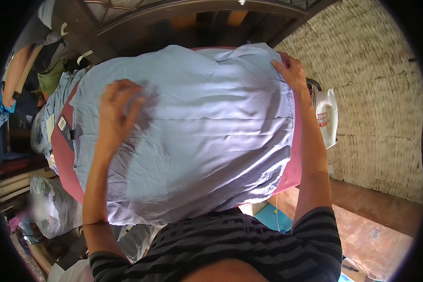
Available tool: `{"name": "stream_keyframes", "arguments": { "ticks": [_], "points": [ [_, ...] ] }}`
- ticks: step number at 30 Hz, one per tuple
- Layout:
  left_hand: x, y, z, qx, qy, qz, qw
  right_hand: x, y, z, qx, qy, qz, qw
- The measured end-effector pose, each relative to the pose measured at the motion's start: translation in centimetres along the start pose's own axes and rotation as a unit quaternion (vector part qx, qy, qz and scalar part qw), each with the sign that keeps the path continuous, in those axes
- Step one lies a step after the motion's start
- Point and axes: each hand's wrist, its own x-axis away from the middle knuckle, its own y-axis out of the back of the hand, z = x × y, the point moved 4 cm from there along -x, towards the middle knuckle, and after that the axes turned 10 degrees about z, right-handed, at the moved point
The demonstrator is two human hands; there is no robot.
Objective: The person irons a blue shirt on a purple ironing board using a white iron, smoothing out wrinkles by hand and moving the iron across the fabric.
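A light blue cloth (207,108), wrinkled toward its near and right parts, is spread over a red padded board (293,164). My left hand (120,105) is over the cloth's left half, fingers apart and slightly bent, its shadow falling on the fabric beside it. Nothing is in that hand. At the far right corner my right hand (292,73) pinches the cloth's edge, the thumb on top and the other fingers partly hidden beyond the edge. Just right of my right forearm stands a white plastic thing with a loop handle (331,117), perhaps an iron.
Behind the board is a dark wooden panel (150,35). A rough woven wall (376,94) rises on the right above a brown ledge (371,202). Clear plastic bags (56,211) and clutter lie at the left. Another person's arm (18,70) shows at the far left.
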Motion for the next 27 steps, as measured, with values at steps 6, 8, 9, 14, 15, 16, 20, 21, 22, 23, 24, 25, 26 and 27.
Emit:
{"name": "stream_keyframes", "arguments": {
  "ticks": [6, 8, 9, 14, 15, 16, 20, 21, 22, 23, 24, 25, 26, 27],
  "points": [
    [-3.0, -10.1, -11.8, 0.127, -0.094, 0.128, 0.979, -0.1, -2.4, 0.7, 0.055, 0.030, -0.079, 0.995],
    [-4.5, -12.9, -14.0, 0.131, -0.113, 0.162, 0.972, 0.6, -0.8, -0.7, -0.015, 0.005, -0.075, 0.997],
    [-5.5, -14.1, -14.8, 0.121, -0.121, 0.165, 0.971, 1.2, -0.2, -0.7, -0.030, 0.004, -0.060, 0.998],
    [-11.8, -19.6, -19.3, 0.076, -0.198, 0.152, 0.965, 9.6, 0.6, -2.1, -0.006, 0.059, -0.116, 0.991],
    [-12.9, -21.0, -19.9, 0.061, -0.216, 0.150, 0.963, 12.7, 0.6, -1.4, 0.015, 0.079, -0.116, 0.990],
    [-13.9, -22.7, -20.6, 0.049, -0.239, 0.146, 0.959, 16.2, 0.5, -1.2, 0.028, 0.091, -0.133, 0.986],
    [-15.7, -25.5, -22.4, -0.044, -0.247, 0.221, 0.942, 26.8, -1.3, 1.3, -0.100, -0.061, -0.063, 0.991],
    [-16.3, -25.9, -22.9, -0.050, -0.250, 0.236, 0.938, 27.9, -1.5, 2.1, -0.046, -0.053, -0.084, 0.994],
    [-16.7, -26.4, -23.0, -0.059, -0.247, 0.252, 0.934, 28.6, -2.2, 2.7, 0.005, -0.041, -0.101, 0.994],
    [-17.1, -26.7, -22.9, -0.068, -0.240, 0.267, 0.931, 29.2, -2.5, 3.1, 0.056, -0.026, -0.116, 0.991],
    [-17.3, -27.2, -22.3, -0.019, -0.211, 0.307, 0.928, 29.4, -2.7, 3.0, 0.032, -0.042, -0.120, 0.991],
    [-17.7, -27.9, -21.8, 0.025, -0.179, 0.341, 0.922, 29.1, -2.9, 2.6, 0.005, -0.054, -0.126, 0.991],
    [-17.8, -28.0, -22.5, 0.013, -0.236, 0.302, 0.924, 28.6, -3.1, 2.1, -0.027, -0.062, -0.128, 0.989],
    [-18.0, -28.2, -23.1, 0.035, -0.270, 0.263, 0.926, 28.7, -2.8, 1.4, -0.066, -0.144, -0.078, 0.984]
  ]
}}
